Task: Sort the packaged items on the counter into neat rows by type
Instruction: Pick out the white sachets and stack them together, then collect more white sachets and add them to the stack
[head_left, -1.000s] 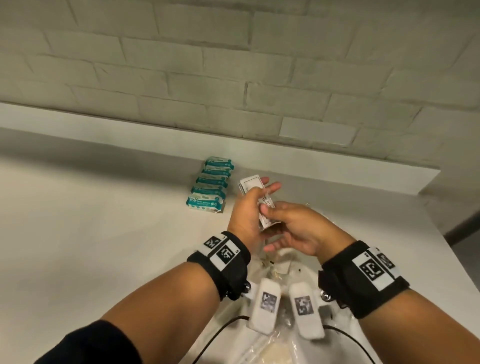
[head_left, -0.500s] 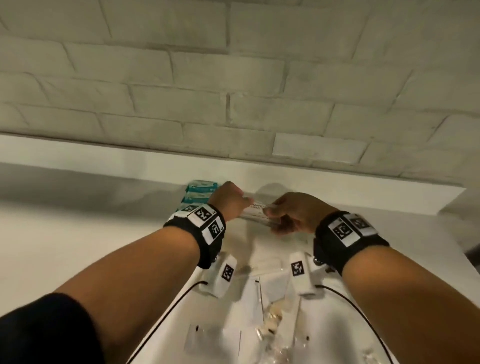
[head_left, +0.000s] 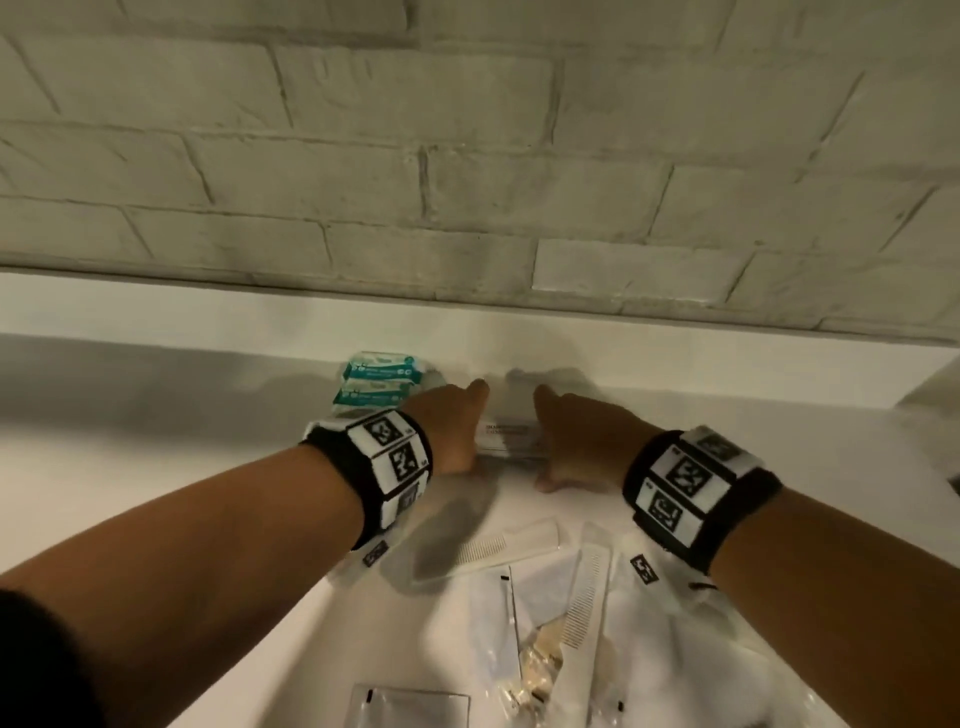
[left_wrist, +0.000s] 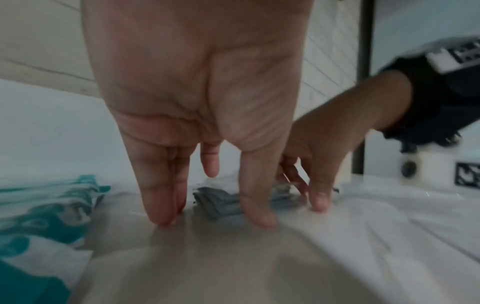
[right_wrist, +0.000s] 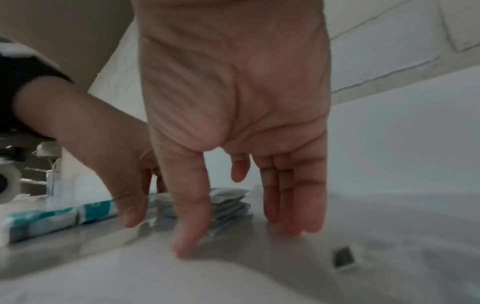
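Observation:
A small stack of white sachets (head_left: 506, 441) lies on the white counter (head_left: 156, 467) near the back wall, just right of a row of teal-and-white packs (head_left: 379, 379). My left hand (head_left: 462, 426) stands at the stack's left end and my right hand (head_left: 558, 439) at its right end. In the left wrist view the left hand (left_wrist: 211, 216) has straight fingers with tips on the counter, bracketing the sachets (left_wrist: 223, 205). The right hand (right_wrist: 240, 232) does the same around the sachets (right_wrist: 228, 203). Neither hand curls round anything.
Nearer to me lie two combs in clear wrappers (head_left: 498, 543) (head_left: 584, 597), flat white sachets (head_left: 410, 706), and a clear bag of beige items (head_left: 540, 670). A painted brick wall (head_left: 467, 156) rises behind a low white upstand (head_left: 208, 312).
Both hands carried the sachet stack forward from mid-air and set it down on the counter beside the teal packs. Their fingers have straightened from a pinch.

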